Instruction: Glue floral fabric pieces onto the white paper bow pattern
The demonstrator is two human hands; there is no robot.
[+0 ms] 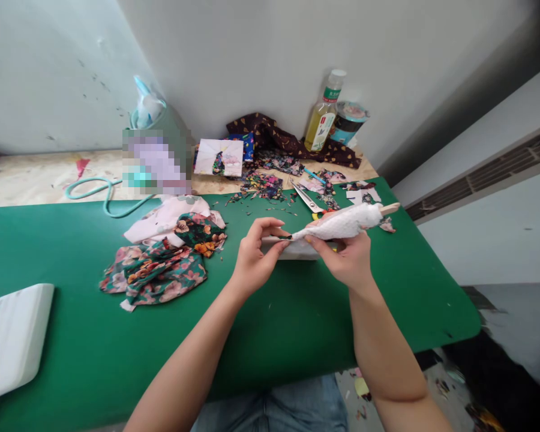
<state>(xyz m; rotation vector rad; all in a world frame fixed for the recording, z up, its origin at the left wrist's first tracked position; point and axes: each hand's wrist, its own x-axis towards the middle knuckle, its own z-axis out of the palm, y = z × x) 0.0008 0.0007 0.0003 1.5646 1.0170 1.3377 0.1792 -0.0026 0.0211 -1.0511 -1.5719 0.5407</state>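
Observation:
My right hand (348,255) is closed around a tapered white bundle (342,223), which looks wrapped in textured paper towel. From its thick right end sticks a pale wooden stick (390,209). Its narrow end points left, toward the fingertips of my left hand (261,252). There my left thumb and fingers pinch a small dark scrap (287,237), seemingly fabric. Beneath both hands is a flat white block or panel (297,255), mostly hidden by them. Scissors (309,201) with orange and yellow handles lie just beyond, blades pointing away.
Floral fabric pieces (162,270) lie left on the green mat (270,336). Cut scraps (261,186) spread behind my hands. A bottle (324,114), a cup (348,123) and a decorated white panel (219,158) stand at the back. A white packet (18,336) sits far left.

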